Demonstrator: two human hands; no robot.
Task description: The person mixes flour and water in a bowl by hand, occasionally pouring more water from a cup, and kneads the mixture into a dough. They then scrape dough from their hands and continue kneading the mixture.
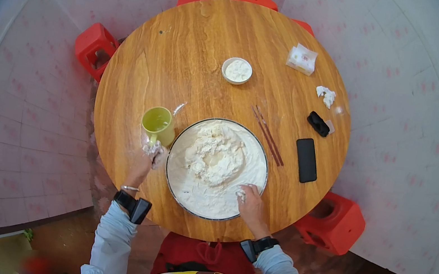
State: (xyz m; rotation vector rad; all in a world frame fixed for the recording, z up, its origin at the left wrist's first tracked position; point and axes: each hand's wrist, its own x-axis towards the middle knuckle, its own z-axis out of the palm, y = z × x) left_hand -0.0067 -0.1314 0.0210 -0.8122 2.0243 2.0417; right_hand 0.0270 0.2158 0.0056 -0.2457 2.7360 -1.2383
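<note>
A wide metal basin sits on the near part of a round wooden table. It holds flour with a shaggy lump of dough in the middle. My right hand rests inside the basin at its near right edge, fingers in the flour. My left hand, sticky with dough, grips the handle of a green mug standing just left of the basin.
A small white bowl of flour stands mid-table. Brown chopsticks lie right of the basin, then a black phone, a small black object, a crumpled tissue and a tissue pack. Red stools ring the table.
</note>
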